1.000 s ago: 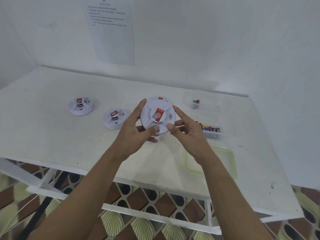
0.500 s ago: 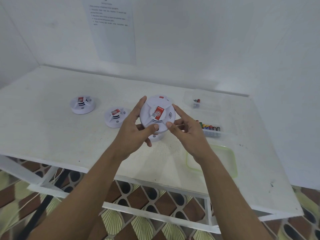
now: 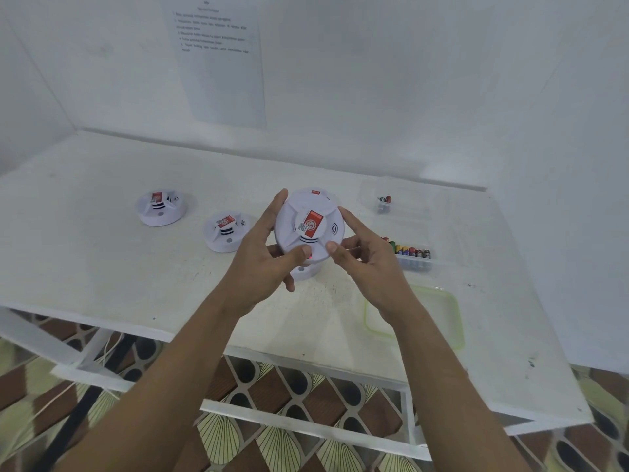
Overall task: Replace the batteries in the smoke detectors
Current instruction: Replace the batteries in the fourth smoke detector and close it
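Note:
Both hands hold a round white smoke detector [image 3: 308, 228] with a red label above the table, its face tilted toward me. My left hand [image 3: 262, 257] grips its left rim, thumb pressed on the lower front next to a small red light. My right hand [image 3: 364, 260] grips the right rim, thumb at the lower edge. Two more white detectors, one [image 3: 160, 206] at the left and one [image 3: 226, 233] nearer, sit on the white table [image 3: 85, 260]. Another [image 3: 315, 193] shows behind the held one, and a white piece [image 3: 304, 272] lies under it.
A clear tray [image 3: 413, 255] with several batteries stands right of my hands. Farther back a clear box [image 3: 384, 202] holds two batteries. A green-rimmed lid [image 3: 439, 315] lies near the front right. A printed sheet [image 3: 218, 56] hangs on the wall.
The held detector has risen slightly and tilted more toward me. My left thumb has shifted onto its lower front, where a red light now shows.

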Demonstrator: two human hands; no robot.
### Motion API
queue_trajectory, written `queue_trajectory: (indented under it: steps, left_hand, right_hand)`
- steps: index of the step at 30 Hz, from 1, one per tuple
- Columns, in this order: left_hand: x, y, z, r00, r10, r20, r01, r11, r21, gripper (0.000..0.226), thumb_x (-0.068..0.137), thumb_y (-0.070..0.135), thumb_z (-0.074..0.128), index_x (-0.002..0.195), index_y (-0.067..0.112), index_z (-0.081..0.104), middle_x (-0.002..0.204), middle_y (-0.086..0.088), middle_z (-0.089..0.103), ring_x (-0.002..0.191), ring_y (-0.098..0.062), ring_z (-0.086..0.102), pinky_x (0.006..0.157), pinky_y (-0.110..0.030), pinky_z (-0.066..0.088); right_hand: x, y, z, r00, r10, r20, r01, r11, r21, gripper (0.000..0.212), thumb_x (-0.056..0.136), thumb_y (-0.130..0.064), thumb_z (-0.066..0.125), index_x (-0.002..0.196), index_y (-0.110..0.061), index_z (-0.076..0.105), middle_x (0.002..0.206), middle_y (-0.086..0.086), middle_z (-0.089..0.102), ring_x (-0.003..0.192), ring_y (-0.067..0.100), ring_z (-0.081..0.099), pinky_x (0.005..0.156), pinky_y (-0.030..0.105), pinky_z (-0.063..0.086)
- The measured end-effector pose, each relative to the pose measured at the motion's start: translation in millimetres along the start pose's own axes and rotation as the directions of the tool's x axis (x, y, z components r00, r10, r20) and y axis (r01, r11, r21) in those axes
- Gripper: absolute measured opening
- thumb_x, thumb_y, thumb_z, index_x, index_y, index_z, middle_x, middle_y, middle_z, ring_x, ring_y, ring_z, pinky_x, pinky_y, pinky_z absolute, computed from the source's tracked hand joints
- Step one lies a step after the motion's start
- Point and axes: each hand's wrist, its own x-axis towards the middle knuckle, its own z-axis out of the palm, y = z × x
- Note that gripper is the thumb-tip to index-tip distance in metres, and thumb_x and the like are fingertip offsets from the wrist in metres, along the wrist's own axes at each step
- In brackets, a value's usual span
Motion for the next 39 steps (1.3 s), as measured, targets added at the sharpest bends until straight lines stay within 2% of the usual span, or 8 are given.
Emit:
queue_trajectory:
  steps: [6,14,21,25,30,32,36,39]
  left_hand:
    - [1,1,1,1.000,0.012,0.002,-0.012,1.000,0.003,0.086,0.088,0.009,0.072,0.152,0.041,0.025,0.142,0.009,0.051,0.084,-0.027,0.071,0.049,-0.035,0.055]
    - [1,-2,0,1.000,0.004,0.005,-0.004,1.000,-0.006,0.087,0.087,0.009,0.073,0.154,0.038,0.025,0.139,0.012,0.052,0.085,-0.026,0.071,0.049,-0.036,0.056]
    - [-4,0,-10,1.000,-0.014,0.019,0.014,1.000,-0.001,0.077,0.089,0.017,0.071,0.150,0.041,0.031,0.132,0.022,0.053,0.100,-0.013,0.069,0.057,-0.036,0.060]
    - [-8,-3,-25,1.000,-0.008,0.001,0.008,0.998,0.059,0.070,0.093,0.017,0.068,0.148,0.044,0.033,0.131,0.025,0.054,0.102,-0.009,0.066,0.062,-0.039,0.062]
    - [-16,-7,-41,0.999,-0.011,-0.038,0.015,0.994,0.109,0.068,0.093,0.016,0.067,0.145,0.045,0.035,0.112,0.050,0.051,0.099,0.001,0.064,0.068,-0.030,0.060]
    - [-20,-8,-49,0.999,-0.006,-0.048,0.012,0.993,0.117,0.068,0.093,0.015,0.068,0.145,0.043,0.035,0.114,0.048,0.051,0.099,0.003,0.063,0.068,-0.027,0.059]
    - [-31,-10,-70,0.998,-0.006,-0.056,0.012,0.993,0.119,0.068,0.091,0.016,0.070,0.139,0.050,0.036,0.130,0.033,0.049,0.103,0.004,0.063,0.067,-0.019,0.054]
    - [-42,-11,-86,0.998,-0.009,-0.063,0.016,0.993,0.120,0.067,0.092,0.015,0.069,0.137,0.052,0.036,0.126,0.038,0.048,0.103,0.006,0.063,0.069,-0.017,0.052]
  right_hand:
    - [1,0,-2,1.000,0.005,-0.001,-0.005,1.000,-0.017,0.059,0.095,-0.042,0.066,0.148,-0.049,0.042,0.085,-0.024,0.066,0.091,0.007,0.063,0.086,0.025,0.052]
    - [0,0,0,1.000,0.026,0.000,-0.026,1.000,-0.011,0.059,0.095,-0.042,0.066,0.147,-0.049,0.041,0.086,-0.021,0.066,0.089,0.003,0.063,0.080,0.020,0.050]
    - [0,-4,8,1.000,0.026,0.009,-0.026,1.000,-0.015,0.059,0.096,-0.043,0.063,0.150,-0.046,0.040,0.118,-0.009,0.067,0.100,0.010,0.064,0.078,0.018,0.050]
    - [-1,-6,19,1.000,0.024,0.018,-0.023,0.999,-0.024,0.059,0.098,-0.039,0.063,0.151,-0.044,0.039,0.121,-0.009,0.066,0.100,0.009,0.063,0.075,0.011,0.050]
    - [1,-9,38,0.999,0.023,0.041,-0.022,1.000,-0.016,0.058,0.098,-0.036,0.063,0.150,-0.043,0.040,0.120,-0.009,0.066,0.099,0.009,0.064,0.077,0.014,0.050]
    - [1,-8,48,0.998,0.027,0.053,-0.027,1.000,-0.011,0.057,0.099,-0.035,0.063,0.150,-0.045,0.040,0.121,-0.007,0.067,0.104,0.014,0.064,0.081,0.018,0.049]
    - [-2,-7,72,0.997,0.035,0.068,-0.036,0.999,0.004,0.055,0.099,-0.033,0.063,0.149,-0.043,0.042,0.122,-0.006,0.068,0.104,0.014,0.063,0.090,0.024,0.051]
    - [-4,-9,88,0.993,0.063,0.097,-0.064,0.998,0.006,0.055,0.098,-0.037,0.063,0.148,-0.046,0.042,0.123,-0.009,0.066,0.105,0.011,0.062,0.090,0.023,0.049]
